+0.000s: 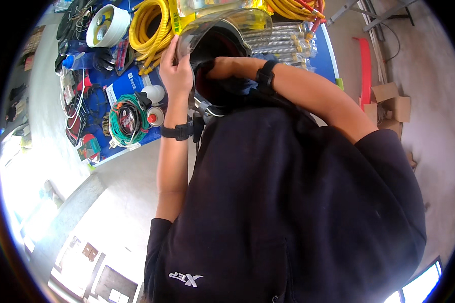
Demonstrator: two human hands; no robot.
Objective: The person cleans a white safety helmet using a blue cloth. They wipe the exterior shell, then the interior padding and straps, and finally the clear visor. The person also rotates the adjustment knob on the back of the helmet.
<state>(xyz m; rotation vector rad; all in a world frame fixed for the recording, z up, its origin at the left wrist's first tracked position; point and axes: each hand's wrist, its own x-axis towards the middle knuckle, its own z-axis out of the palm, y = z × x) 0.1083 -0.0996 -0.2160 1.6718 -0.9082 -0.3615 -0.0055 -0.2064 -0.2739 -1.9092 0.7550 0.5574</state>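
Note:
A dark helmet with a clear curved visor is close in front of my chest, its hollow side facing me. Some dark red lining shows inside. My left hand grips the helmet's left edge, thumb and fingers around it. From the right, my right hand reaches into the hollow, and its fingertips are hidden in there. Each wrist wears a black strap.
The blue table bears coiled yellow hoses, bagged metal braided hoses, a white round container, a coil of green cable and small bottles. Right of it, a red strip and a cardboard box lie on the floor.

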